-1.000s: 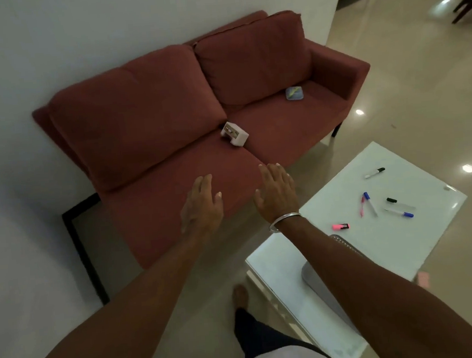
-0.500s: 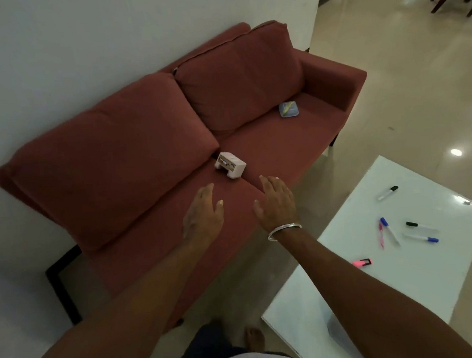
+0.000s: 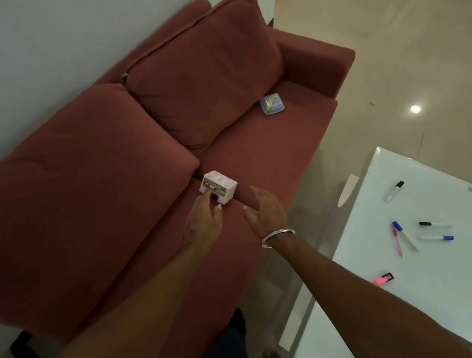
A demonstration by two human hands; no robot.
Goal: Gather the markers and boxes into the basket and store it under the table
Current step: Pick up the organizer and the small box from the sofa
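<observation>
Red sofa (image 3: 117, 188) along the wall on the left. White box (image 3: 218, 188) sits on the seat at the seam between the two seat cushions, just below the back cushions. Left hand (image 3: 203, 225) directly in front of it, grip apart, fingertips (image 3: 206, 198) at the box's front face; looks like contact, can't confirm. Nothing held. Right hand (image 3: 267, 211) just right of the box, apart from it, grip spread open and empty, bracelet (image 3: 276, 237) on the wrist. Second box, blue-clear (image 3: 272, 104), further right on the seat near the armrest, well apart from both hands. White counter (image 3: 353, 325) at right carries the markers: black-capped one (image 3: 395, 191) far side, a pink one (image 3: 397, 240) and blue one (image 3: 404, 234) side by side, black (image 3: 433, 223) and blue (image 3: 436, 238) beside those, pink highlighter (image 3: 384, 278) nearest. Path to the white box is clear.
</observation>
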